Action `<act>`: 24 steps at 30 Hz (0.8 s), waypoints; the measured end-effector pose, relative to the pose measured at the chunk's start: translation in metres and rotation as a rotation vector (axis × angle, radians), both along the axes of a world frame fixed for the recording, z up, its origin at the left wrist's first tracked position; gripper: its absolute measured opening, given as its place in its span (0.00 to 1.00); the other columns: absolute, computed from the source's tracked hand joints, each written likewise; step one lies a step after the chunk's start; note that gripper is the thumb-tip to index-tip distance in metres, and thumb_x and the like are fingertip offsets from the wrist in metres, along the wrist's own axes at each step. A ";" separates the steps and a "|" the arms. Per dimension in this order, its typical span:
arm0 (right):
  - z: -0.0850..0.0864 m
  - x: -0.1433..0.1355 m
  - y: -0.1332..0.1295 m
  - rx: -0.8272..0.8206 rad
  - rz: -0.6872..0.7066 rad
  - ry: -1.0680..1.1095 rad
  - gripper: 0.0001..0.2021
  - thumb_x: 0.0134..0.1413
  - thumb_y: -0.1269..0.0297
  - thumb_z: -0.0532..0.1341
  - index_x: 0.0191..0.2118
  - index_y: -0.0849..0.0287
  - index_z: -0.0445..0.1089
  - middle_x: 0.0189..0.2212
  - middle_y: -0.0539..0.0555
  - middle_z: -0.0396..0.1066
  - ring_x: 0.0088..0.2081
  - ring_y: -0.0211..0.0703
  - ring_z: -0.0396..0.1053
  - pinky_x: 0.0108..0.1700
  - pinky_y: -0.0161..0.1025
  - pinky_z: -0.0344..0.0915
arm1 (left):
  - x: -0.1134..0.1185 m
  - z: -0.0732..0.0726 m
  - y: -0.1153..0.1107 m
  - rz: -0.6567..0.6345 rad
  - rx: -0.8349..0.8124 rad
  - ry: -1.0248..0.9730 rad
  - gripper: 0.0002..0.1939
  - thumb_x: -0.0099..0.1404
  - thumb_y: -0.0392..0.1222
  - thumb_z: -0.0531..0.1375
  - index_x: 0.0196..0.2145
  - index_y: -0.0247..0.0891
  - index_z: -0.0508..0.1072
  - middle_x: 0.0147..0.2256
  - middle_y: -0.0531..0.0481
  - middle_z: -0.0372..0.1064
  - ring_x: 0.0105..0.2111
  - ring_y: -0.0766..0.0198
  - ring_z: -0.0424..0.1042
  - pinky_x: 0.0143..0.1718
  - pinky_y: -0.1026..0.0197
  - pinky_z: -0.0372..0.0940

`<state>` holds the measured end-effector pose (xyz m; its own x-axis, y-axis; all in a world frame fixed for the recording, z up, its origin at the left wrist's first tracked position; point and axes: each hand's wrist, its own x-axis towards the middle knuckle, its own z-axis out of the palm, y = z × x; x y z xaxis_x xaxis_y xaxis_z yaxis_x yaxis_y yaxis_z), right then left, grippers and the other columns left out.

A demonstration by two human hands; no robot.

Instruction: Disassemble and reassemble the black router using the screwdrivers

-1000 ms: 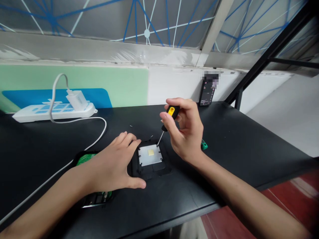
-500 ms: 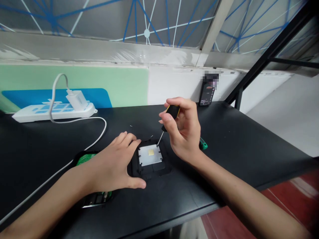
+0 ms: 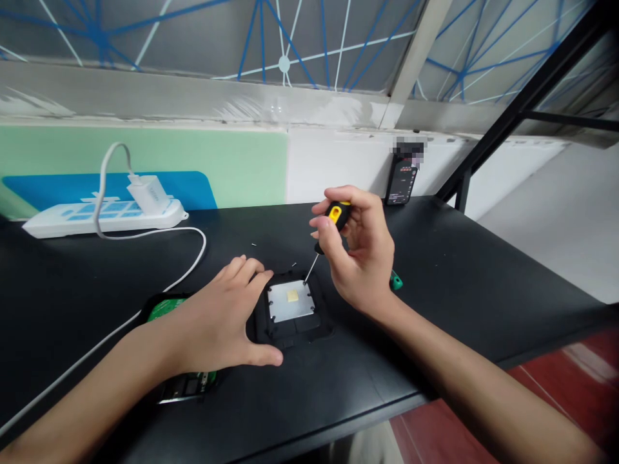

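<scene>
My right hand (image 3: 362,251) is closed around the black-and-yellow handle of a screwdriver (image 3: 340,215). The tilted shaft runs down to the upper right corner of a silver metal plate (image 3: 285,308), at a screw spot. A small cream-coloured square pad (image 3: 293,295) sits on that plate. Around the plate is a flat black plastic cover (image 3: 309,327) lying on the table. My left hand (image 3: 225,316) grips the cover's left side, fingers at its far corner and thumb towards the near edge. Under my left forearm, partly hidden, is a black housing with a green circuit board (image 3: 165,308).
Two small loose screws, one a screw (image 3: 254,244) farther back, lie on the black table (image 3: 464,283). Behind my right wrist shows a green-handled tool (image 3: 396,281). A phone (image 3: 402,180) leans on the wall. At left are a white power strip (image 3: 77,222), a charger (image 3: 148,195) and a cable (image 3: 203,248).
The screwdriver handle has turned in my right hand, so its yellow part now shows. My right hand has shifted slightly right. The left hand and the cover stay in place.
</scene>
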<state>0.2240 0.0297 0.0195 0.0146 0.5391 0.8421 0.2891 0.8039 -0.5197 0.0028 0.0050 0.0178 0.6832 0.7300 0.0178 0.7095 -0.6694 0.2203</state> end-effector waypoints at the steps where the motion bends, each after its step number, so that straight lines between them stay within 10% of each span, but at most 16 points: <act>1: 0.000 0.000 0.000 -0.004 0.027 0.001 0.13 0.69 0.65 0.58 0.56 0.48 0.65 0.44 0.52 0.73 0.40 0.42 0.74 0.40 0.45 0.76 | 0.000 0.000 0.000 0.000 -0.003 0.010 0.50 0.55 0.72 0.66 0.63 0.33 0.66 0.55 0.35 0.64 0.56 0.35 0.62 0.58 0.36 0.61; 16: 0.005 0.000 0.003 0.138 -0.059 -0.014 0.12 0.59 0.65 0.69 0.48 0.48 0.73 0.42 0.51 0.70 0.40 0.42 0.69 0.38 0.43 0.71 | 0.000 0.002 -0.001 0.009 -0.024 0.028 0.51 0.55 0.70 0.67 0.64 0.30 0.64 0.58 0.33 0.63 0.59 0.33 0.60 0.60 0.36 0.59; 24: 0.004 0.001 -0.004 -0.070 0.120 0.002 0.16 0.71 0.64 0.54 0.61 0.47 0.65 0.50 0.53 0.75 0.44 0.43 0.77 0.43 0.46 0.78 | 0.002 0.004 0.000 0.020 -0.049 0.028 0.51 0.54 0.71 0.67 0.63 0.30 0.66 0.56 0.34 0.64 0.57 0.34 0.61 0.59 0.36 0.60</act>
